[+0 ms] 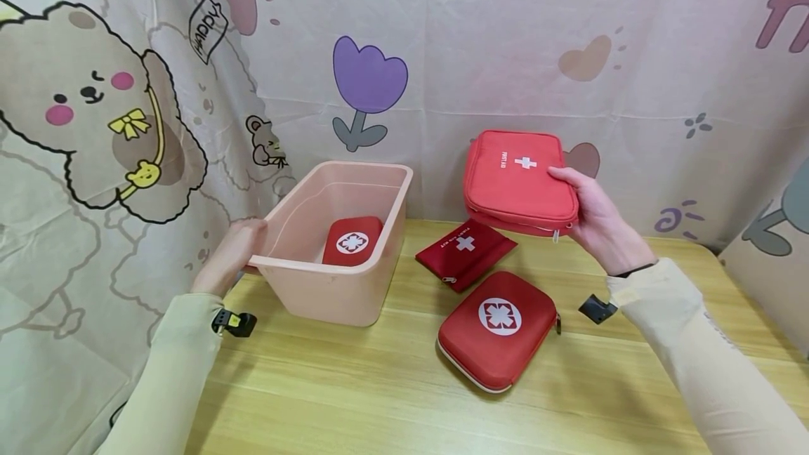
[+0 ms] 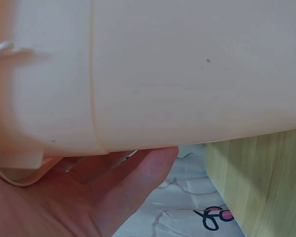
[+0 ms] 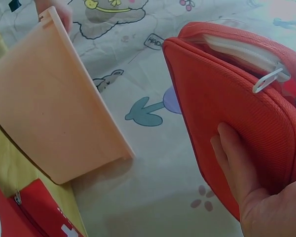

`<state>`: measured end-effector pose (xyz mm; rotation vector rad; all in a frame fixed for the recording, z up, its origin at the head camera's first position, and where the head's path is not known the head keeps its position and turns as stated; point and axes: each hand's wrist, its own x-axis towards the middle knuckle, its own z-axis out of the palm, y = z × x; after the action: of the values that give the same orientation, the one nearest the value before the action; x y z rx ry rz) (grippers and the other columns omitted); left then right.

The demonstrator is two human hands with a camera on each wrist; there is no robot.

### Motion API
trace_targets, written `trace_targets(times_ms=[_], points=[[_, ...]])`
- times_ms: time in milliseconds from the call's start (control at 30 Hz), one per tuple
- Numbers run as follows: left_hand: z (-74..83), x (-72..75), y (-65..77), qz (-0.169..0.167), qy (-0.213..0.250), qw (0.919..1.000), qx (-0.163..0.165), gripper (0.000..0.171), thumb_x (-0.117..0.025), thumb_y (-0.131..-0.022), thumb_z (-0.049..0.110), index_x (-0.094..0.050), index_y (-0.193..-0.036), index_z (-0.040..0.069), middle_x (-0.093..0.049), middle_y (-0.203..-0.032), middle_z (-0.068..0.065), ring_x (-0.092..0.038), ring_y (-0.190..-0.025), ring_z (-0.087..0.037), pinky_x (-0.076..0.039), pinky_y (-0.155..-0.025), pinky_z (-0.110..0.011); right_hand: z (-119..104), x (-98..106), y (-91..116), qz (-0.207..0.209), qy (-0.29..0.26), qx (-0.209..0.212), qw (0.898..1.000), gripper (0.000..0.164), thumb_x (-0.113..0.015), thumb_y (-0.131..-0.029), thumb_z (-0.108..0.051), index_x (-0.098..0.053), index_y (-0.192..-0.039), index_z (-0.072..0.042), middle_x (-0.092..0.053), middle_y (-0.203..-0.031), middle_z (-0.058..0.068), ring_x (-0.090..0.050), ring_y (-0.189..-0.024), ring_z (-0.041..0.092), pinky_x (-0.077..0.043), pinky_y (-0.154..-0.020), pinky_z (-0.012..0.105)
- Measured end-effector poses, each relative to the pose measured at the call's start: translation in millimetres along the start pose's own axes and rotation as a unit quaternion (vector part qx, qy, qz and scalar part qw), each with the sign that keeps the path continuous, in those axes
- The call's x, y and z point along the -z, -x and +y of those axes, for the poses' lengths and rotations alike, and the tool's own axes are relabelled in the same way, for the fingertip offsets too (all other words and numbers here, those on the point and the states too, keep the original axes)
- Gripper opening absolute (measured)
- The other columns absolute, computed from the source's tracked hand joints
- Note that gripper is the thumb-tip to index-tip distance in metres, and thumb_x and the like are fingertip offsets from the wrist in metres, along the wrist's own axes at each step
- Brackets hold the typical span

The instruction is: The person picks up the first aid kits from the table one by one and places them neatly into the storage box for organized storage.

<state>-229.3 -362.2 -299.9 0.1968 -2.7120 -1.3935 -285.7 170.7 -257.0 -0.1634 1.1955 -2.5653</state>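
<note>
While my left fingers [image 1: 248, 229] grip the pink bin [image 1: 322, 295], my right fingers [image 3: 239, 165] clasp a red pouch [image 1: 515, 185] above the surface [image 1: 303, 385].

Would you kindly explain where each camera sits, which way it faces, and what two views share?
Head: worn on the head, facing forward and down at the bin, red bag and table; left hand, right hand and both sleeves show.
Left wrist: worn there, facing the bin's outer wall; part of the left hand shows lower left.
Right wrist: worn there, looking past the red bag toward the bin; right hand shows lower right, left hand at the top edge.
Shared: head and right wrist both show the bin, red bag and both hands.
</note>
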Motion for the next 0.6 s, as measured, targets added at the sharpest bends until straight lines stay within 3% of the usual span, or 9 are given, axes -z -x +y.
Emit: trace_targets(times_ms=[300, 600], points=[[0.9, 0.8, -0.1, -0.002, -0.006, 1.0, 0.001, 0.06, -0.021, -0.104, 0.038, -0.039, -0.135, -0.01, -0.046, -0.123, -0.031, -0.055, -0.097, -0.036, -0.057, -0.064, -0.038, 6, -8, -4, -0.001, -0.001, -0.013, 1.0, 0.059, -0.06, -0.099, -0.018, -0.023, -0.144, -0.012, -0.064, -0.109, 0.008, -0.071, -0.091, 0.023, -0.056, -0.078, 0.033], [0.7, 0.8, -0.2, -0.004, -0.008, 0.9999, 0.006, 0.061, -0.021, -0.104, 0.038, -0.039, -0.136, -0.011, -0.047, -0.122, -0.03, -0.055, -0.096, -0.033, -0.057, -0.066, -0.039, 13, -16, -8, -0.011, -0.01, -0.015, 1.0, 0.066, -0.059, -0.099, -0.017, -0.018, -0.15, -0.013, -0.062, -0.112, 0.008, -0.07, -0.093, 0.023, -0.055, -0.079, 0.033]])
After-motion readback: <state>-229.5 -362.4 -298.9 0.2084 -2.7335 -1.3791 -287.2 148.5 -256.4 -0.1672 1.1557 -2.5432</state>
